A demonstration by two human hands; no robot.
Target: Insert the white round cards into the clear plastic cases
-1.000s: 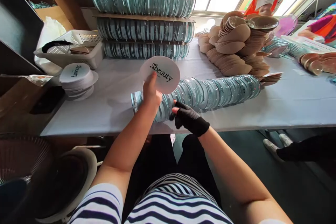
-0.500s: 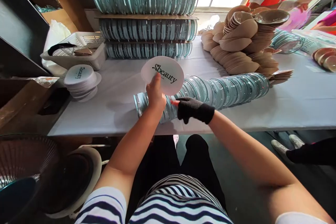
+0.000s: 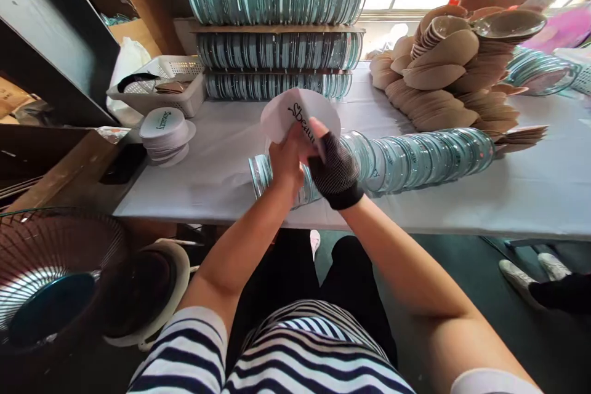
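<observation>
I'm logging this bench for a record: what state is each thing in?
Printed disc: held up, apparently bent.
Left hand: bare, gripping the disc.
Right hand: gloved, at the disc; grip unclear.
Disc stack: unevenly piled.
Front row of clear rounds: lined up on edge.
Rear rows: stacked three high.
Basket: open, holding things.
Tan pieces: heaped.

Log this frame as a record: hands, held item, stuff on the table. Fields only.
left hand: bare, holding a round white card
right hand: black fingerless glove, fingers over the card; grip too blurred to tell
card print: dark lettering, partly covered
table front: row of clear discs, running right from beneath the hands
table left: card stack, pale basket behind it
table back: three tiers of clear discs
table right: brown pile
</observation>
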